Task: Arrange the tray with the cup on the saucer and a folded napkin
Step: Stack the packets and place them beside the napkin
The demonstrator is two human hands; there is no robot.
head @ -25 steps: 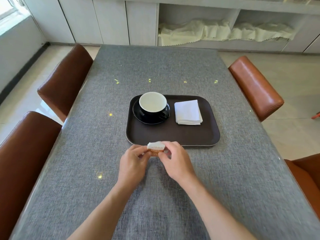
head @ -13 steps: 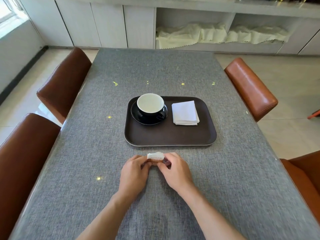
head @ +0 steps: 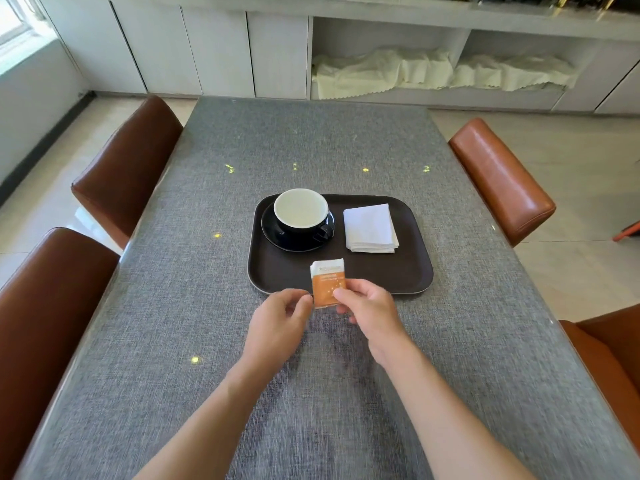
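A dark brown tray [head: 408,275] lies in the middle of the grey table. On its left part a black cup [head: 300,216] with a white inside stands on a black saucer [head: 277,237]. A folded white napkin [head: 370,228] lies on the tray's right part. Over the tray's near edge an orange and white sachet [head: 327,282] is held upright. My right hand [head: 367,306] pinches its lower right corner. My left hand [head: 280,317] has curled fingertips against the sachet's lower left edge.
The table [head: 173,341] wears a grey woven cloth. Brown leather chairs stand at the left [head: 128,168] and the right [head: 498,178], with more at the near corners. White cabinets with crumpled cloth [head: 398,71] line the far wall.
Both hands have moved forward to the tray's near edge. The sachet, flat between the fingers before, now stands upright with its orange face showing.
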